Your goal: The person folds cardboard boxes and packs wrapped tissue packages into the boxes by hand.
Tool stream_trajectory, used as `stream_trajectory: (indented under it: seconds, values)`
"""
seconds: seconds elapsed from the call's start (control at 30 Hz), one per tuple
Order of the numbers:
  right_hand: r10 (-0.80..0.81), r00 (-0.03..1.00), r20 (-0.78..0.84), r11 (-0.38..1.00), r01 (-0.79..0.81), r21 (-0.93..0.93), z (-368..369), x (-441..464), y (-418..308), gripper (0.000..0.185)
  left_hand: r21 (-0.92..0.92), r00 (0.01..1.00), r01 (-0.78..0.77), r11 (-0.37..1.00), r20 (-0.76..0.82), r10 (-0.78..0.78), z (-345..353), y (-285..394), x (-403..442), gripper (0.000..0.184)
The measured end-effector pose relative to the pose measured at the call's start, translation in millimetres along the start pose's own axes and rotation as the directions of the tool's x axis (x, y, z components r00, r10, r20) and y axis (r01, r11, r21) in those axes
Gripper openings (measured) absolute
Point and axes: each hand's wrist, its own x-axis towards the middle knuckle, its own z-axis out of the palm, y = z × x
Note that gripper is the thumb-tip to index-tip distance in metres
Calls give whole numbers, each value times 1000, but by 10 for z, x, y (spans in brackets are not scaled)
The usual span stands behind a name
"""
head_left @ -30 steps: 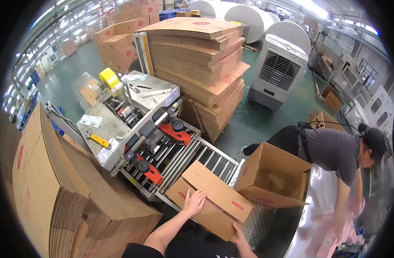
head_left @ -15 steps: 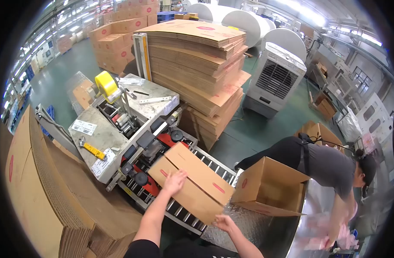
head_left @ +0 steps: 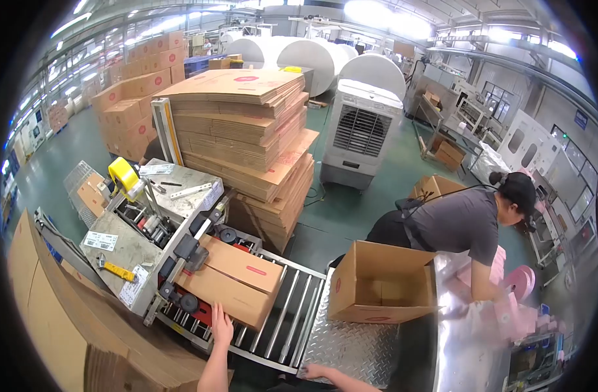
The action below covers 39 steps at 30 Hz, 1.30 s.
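Atop the rollers (head_left: 295, 319) lies the box (head_left: 234, 282). The left hand (head_left: 222, 326) touches it, fingers slightly spread; the right hand (head_left: 316, 371), its finger state unclear, is by the rollers' near right corner.

The location is a factory hall fitted out for packing. The workstation is identified by a cardboard carton (head_left: 230, 284) on a roller conveyor (head_left: 314, 313), a carton-sealing machine (head_left: 142, 242) bearing a yellow tape roll (head_left: 121, 175), and a tall stack of flattened cartons (head_left: 227, 134). Industrial surroundings comprise large white rolls (head_left: 247, 52), a floor-standing air cooler (head_left: 361, 130), a green floor (head_left: 393, 202) and bright overhead lights (head_left: 371, 12).
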Motion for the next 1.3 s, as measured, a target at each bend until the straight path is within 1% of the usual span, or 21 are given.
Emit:
stream_trajectory:
  seconds: [0.03, 0.07, 0.1, 0.13, 0.17, 0.2, 0.23, 0.27, 0.37, 0.47, 0.5, 0.53, 0.63, 0.73, 0.83, 0.93, 1.0, 1.03, 1.1, 1.13, 1.3]
  values:
    - [239, 952, 189, 912, -153, -380, 19, -327, 371, 63, 16, 952, 160, 987, 264, -159, 134, -33, -447, 48]
    - [300, 936, 184, 914, -227, -338, 171, -497, 713, 61, 90, 806, 302, 949, 508, -305, 207, -229, -934, 41]
    - [356, 916, 185, 910, -295, -290, 364, -563, 1072, 59, 190, 524, 231, 954, 802, -286, 277, -313, -1282, 32]
    - [353, 920, 172, 911, -297, -285, 588, -598, 1474, 59, 87, 172, -143, 986, 983, -62, 443, -428, -1627, 34]
    - [324, 943, 72, 941, -314, -127, 818, -619, 1873, 59, -500, -43, -503, 705, 829, 557, 512, -633, -2059, 35]
    - [308, 951, -30, 951, -307, 35, 977, -703, 2139, 59, -258, -40, -289, 922, 965, 257, 355, -411, -2433, 35]
    - [309, 950, -38, 951, -308, 40, 1002, -889, 2254, 59, 66, -22, -86, 994, 997, -68, 246, -122, -2685, 34]
    - [284, 941, -182, 957, -265, 120, 1009, -1157, 2288, 55, 225, -25, -1, 974, 974, -225, 180, 93, -2934, 34]
    - [287, 897, -335, 952, -231, 199, 1301, -1916, 2487, 53, 321, -31, -34, 946, 946, -322, 145, 547, -3589, 34]
    - [172, 960, -222, 975, -134, 176, 1607, -2412, 2982, 48, 328, 8, -146, 933, 944, -330, 107, 969, -4079, 34]
    - [184, 982, 46, 973, -189, 133, 1702, -2312, 3087, 77, 324, 42, -193, 926, 946, -322, 88, 1133, -4157, 34]
    - [219, 973, 80, 966, -227, 121, 1801, -2408, 3285, 76, 316, 103, -246, 916, 949, -299, 79, 1270, -4174, 34]
    - [280, 960, 11, 947, -277, 163, 1631, -2719, 3250, 73, 293, 528, -179, 939, 834, -160, -319, 1980, -3625, 30]
    - [275, 961, -12, 946, -268, 181, 1460, -2808, 3220, 70, 149, 931, -173, 974, 347, 113, -1260, 2860, -2651, 28]
    - [258, 966, -34, 951, -248, 186, 1325, -2805, 3153, 67, 304, 891, -342, 889, -197, 410, -2538, 3547, -1661, 26]
    - [238, 969, -59, 955, -222, 195, 1262, -2778, 3045, 64, 610, 703, -252, 751, -418, 575, -3617, 3660, -787, 24]
    - [223, 972, -75, 957, -203, 207, 1271, -2808, 2990, 62, 756, 653, -187, 628, -382, 654, -4145, 3249, -269, 28]
    - [214, 973, -83, 958, -192, 213, 1293, -2833, 2972, 61, 746, 824, 11, 666, -384, 416, -4340, 2995, -53, 33]
    - [201, 973, -109, 957, -172, 232, 1320, -2878, 2906, 59, 681, 844, -27, 732, -377, 382, -4599, 2949, -15, 29]
    - [202, 972, -119, 955, -169, 244, 1344, -2892, 2876, 58, 710, 981, 164, 685, -189, -40, -4754, 2959, 93, 30]
    - [247, 963, -109, 942, -213, 258, 1567, -3083, 2914, 54, 766, 978, 10, 642, -142, 154, -4874, 2706, -9, 26]
